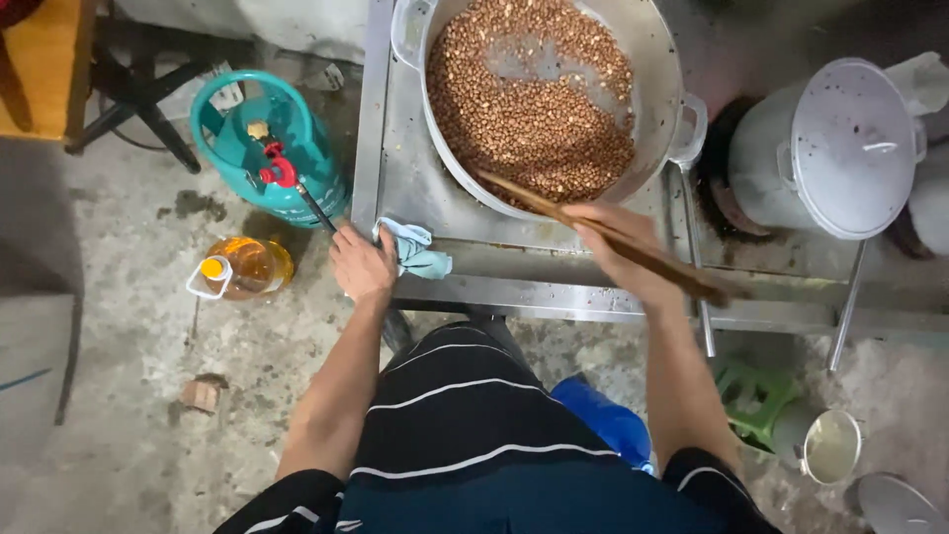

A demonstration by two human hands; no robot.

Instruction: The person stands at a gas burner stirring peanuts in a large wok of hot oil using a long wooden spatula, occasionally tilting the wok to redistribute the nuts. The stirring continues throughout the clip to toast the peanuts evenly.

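From the head camera, the right hand [621, 245] has its fingers wrapped tight around a long wooden paddle [603, 235], whose far end dips into the peanuts [534, 94] filling a big metal pan [660, 69] on the steel stove top [395, 158]. The left hand [362, 265] rests at the stove's near-left corner, fingers curled onto a light blue cloth [415, 249]. On the floor to the left stand a teal gas cylinder [269, 148] and a bottle of oil [243, 267]. A lidded pot [835, 146] sits to the right
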